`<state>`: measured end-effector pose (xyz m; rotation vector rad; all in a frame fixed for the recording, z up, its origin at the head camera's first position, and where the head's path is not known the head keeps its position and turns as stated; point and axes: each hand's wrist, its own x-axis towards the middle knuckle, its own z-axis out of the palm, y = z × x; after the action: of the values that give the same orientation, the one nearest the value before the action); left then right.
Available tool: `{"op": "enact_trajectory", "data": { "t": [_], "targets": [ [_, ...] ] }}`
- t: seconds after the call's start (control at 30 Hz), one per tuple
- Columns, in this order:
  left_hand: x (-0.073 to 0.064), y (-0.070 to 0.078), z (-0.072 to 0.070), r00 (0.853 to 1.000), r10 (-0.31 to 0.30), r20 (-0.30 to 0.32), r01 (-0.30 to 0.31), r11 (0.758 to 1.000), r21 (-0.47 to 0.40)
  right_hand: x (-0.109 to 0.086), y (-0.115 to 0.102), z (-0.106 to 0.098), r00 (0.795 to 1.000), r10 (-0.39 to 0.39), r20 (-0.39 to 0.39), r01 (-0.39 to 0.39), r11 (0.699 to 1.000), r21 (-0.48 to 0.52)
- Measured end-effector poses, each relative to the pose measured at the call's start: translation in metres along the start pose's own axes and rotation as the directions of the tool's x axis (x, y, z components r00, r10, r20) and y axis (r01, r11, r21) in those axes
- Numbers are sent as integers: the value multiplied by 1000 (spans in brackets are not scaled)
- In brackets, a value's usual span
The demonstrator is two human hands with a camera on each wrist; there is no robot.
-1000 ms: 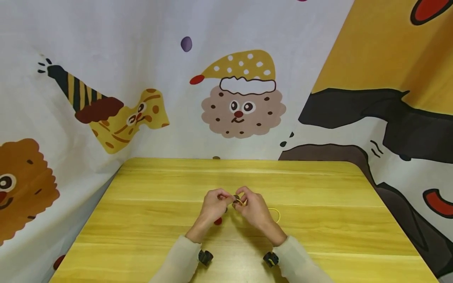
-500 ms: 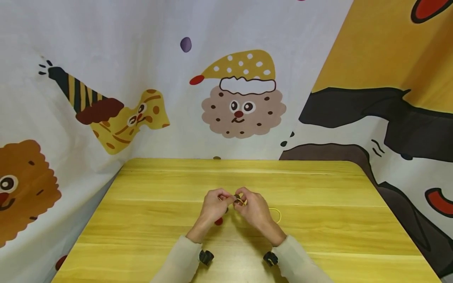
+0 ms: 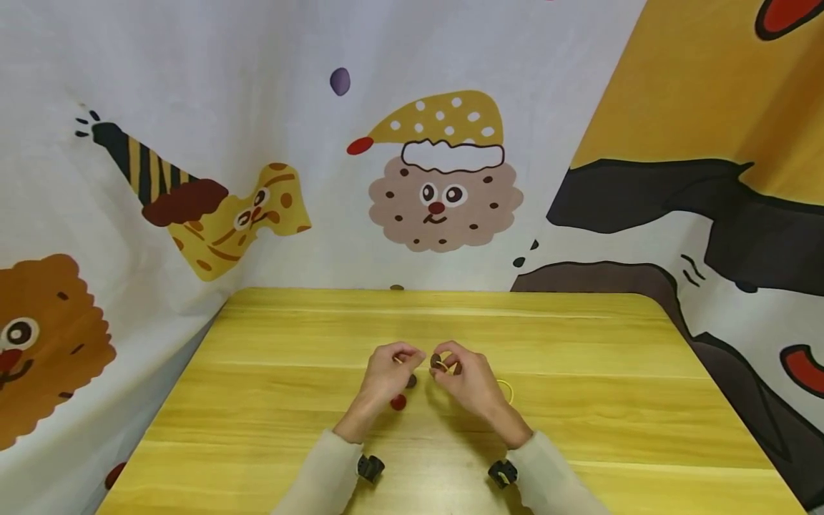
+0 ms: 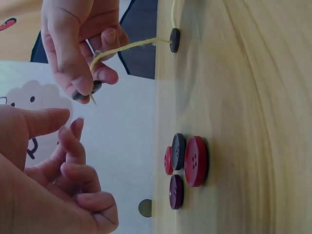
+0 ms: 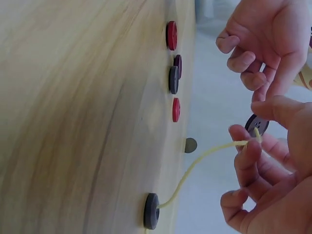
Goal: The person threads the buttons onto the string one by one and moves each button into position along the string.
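Note:
My right hand [image 3: 473, 379] pinches a dark round button [image 5: 257, 126] between thumb and fingers. A yellow string [image 4: 124, 48] passes through it, its short end poking out beyond the button. The same string runs on to a second dark button [image 5: 151, 211], threaded on it near the tabletop. Just left of the pinched button, my left hand [image 3: 384, 375] hovers with loosely bent fingers and nothing between them. Below the left hand are a large red button [image 4: 196, 161], a dark button [image 4: 179, 151], a small red button [image 4: 168, 160] and a dark purple button [image 4: 176, 192].
The wooden table [image 3: 290, 400] has rounded far corners. Behind it hangs a white cloth [image 3: 290, 57] with cartoon prints. A yellow loop of the string [image 3: 506, 390] lies to the right of my right hand. Black wrist cameras [image 3: 371, 468] sit at both cuffs.
My left fingers have come away from the button they met at the right hand's fingertips. The right hand has shifted slightly right with the button, and a gap now separates the hands.

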<state>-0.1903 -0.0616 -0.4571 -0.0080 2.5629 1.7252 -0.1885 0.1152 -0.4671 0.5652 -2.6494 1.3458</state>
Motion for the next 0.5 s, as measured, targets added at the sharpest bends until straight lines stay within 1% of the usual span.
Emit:
{"op": "enact_trajectory", "data": {
  "t": [0.1,0.23,0.5],
  "targets": [
    [0,-1,0,1000,13,20,-14,1000,2,-1,3,-1,1000,-12,28,12,1000,22],
    [0,-2,1,999,10,39,-10,1000,-2,-2,4,-1,998,-27,58,24,998,52],
    [-3,-3,2,998,-4,60,6,1000,-27,-2,4,-3,996,-13,92,2,994,114]
  ]
}}
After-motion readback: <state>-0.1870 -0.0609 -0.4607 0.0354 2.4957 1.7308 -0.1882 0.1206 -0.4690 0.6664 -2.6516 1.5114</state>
